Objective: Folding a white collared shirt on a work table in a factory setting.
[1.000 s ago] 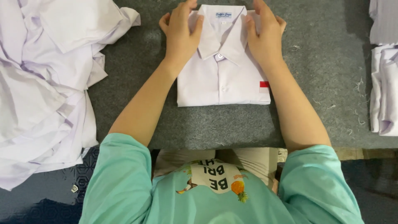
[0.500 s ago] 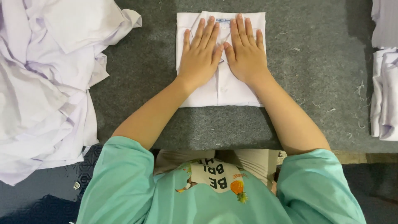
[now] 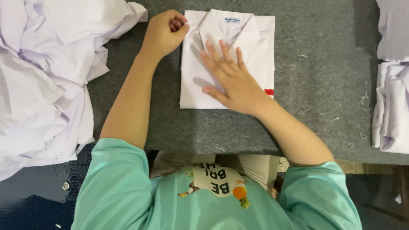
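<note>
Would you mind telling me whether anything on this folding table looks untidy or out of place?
The folded white shirt lies square under the right hand. Loose threads litter the grey felt table to its right, and a crumpled heap of white shirts sprawls at the left.

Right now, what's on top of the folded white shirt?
The right hand lies flat on the folded white shirt; the left hand, a fist, touches its upper left corner. Cloth under the palm is hidden.

Grey felt bench (image 3: 324, 115) is carrying a folded shirt (image 3: 255, 47), a loose pile (image 3: 47, 81) left, stacks (image 3: 392, 106) right.
</note>
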